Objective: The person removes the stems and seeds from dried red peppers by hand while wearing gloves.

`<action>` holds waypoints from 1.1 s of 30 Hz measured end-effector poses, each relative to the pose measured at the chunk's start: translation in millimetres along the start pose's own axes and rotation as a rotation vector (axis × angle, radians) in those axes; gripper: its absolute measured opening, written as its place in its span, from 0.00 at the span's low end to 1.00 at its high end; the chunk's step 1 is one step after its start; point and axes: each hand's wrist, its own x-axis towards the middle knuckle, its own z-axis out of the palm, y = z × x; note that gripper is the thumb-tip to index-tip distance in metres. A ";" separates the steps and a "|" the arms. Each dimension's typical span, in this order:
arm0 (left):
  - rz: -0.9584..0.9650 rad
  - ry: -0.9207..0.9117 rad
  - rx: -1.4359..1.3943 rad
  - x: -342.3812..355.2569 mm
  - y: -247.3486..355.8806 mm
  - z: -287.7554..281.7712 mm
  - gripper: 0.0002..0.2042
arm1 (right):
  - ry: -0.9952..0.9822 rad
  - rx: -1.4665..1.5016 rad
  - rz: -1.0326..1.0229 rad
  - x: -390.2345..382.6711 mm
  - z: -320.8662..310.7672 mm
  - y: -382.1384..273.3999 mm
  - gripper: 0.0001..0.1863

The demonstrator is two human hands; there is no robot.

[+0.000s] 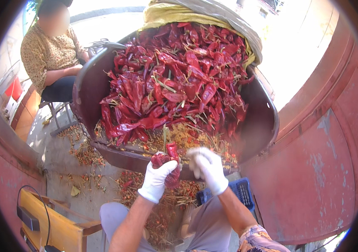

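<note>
Two white gloves cover my hands. Dried red chili peppers [172,178] are gripped in my left hand [154,181], with a pale stem poking up above the thumb. Just to the right of them is my right hand [209,169], its fingers smeared by motion, so I cannot make out whether they hold anything. Both hands are at the near edge of a dark brown tub [111,154], which is heaped with more glossy red chilies [174,80]. Yellow seeds and bits of stem [179,131] lie along the tub's near side.
A yellow and grey sack [212,14] drapes over the heap's far side. Stems and scraps [137,189] litter the ground below. A blue plastic crate [242,191] sits by my right knee, a wooden chair [57,227] lower left. Another person [53,54] sits at far left; red metal doors [309,180] flank me.
</note>
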 end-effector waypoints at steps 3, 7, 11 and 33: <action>0.113 -0.019 0.342 -4.5 1.6 8.7 0.11 | 0.039 -0.007 0.050 29.5 5.4 -9.7 0.14; 0.206 0.021 0.454 -3.8 -5.7 10.3 0.17 | 0.030 0.074 -0.039 38.2 14.2 2.9 0.12; 0.173 0.040 0.338 -1.3 -3.1 12.9 0.19 | 0.124 0.014 -0.175 27.8 26.5 12.4 0.08; -0.349 -0.402 0.134 -47.0 -5.5 22.6 0.16 | -0.044 0.655 0.041 48.0 -18.1 31.7 0.08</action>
